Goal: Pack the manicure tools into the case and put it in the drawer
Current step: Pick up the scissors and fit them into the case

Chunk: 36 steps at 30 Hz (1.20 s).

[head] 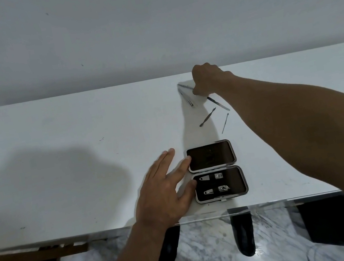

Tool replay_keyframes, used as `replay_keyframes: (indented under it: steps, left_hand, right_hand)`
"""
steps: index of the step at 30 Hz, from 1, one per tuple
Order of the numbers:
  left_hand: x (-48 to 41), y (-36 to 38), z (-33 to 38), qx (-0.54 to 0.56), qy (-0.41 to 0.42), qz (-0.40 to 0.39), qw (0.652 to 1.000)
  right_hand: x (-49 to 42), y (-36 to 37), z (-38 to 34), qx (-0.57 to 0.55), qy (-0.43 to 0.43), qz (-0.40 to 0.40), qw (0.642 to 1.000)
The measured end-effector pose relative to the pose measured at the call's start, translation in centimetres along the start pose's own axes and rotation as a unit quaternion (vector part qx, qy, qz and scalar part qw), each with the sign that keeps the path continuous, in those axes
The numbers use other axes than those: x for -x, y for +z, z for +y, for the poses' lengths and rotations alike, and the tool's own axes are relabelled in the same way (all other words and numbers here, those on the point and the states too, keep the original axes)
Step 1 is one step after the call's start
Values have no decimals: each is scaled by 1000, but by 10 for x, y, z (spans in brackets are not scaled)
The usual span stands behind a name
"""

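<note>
Case (211, 156) open, lid far — left hand (161, 192) flat against it | right hand (209, 77) pinches tool (184, 86), tip leftward

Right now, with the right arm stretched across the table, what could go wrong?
1. The right forearm passes close to the loose file, pusher and pick; drawing back low could sweep them away.
2. The open case lies near the table's front edge; the left hand touching it could nudge it off.
</note>
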State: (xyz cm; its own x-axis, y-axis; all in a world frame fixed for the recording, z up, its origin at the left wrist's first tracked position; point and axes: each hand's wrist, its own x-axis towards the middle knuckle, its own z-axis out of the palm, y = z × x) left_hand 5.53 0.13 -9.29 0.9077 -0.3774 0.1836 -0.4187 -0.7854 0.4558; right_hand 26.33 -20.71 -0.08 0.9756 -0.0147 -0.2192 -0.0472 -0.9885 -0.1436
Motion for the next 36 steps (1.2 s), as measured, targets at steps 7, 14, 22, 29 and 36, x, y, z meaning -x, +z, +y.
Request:
replay_keyframes:
  steps: [7,14,22,29,36]
  left_hand:
    - [0,1,-1,4,-1,6,1000]
    - [1,2,-2,-9,5,9,1000]
    - [2,2,1,-31,-26,-8,999]
    - [3,1,2,-21,-34,-16,999]
    - [4,1,1,-19,-27,-14,999]
  right_hand:
    - [10,4,9,-8,-3,29,1000]
    - [46,-3,24,-152,30,86,984]
    - [136,7,47,-327,11,104,939]
    - [211,27,65,-355,3,21,935]
    - [239,54,74,-263,-26,-14,964]
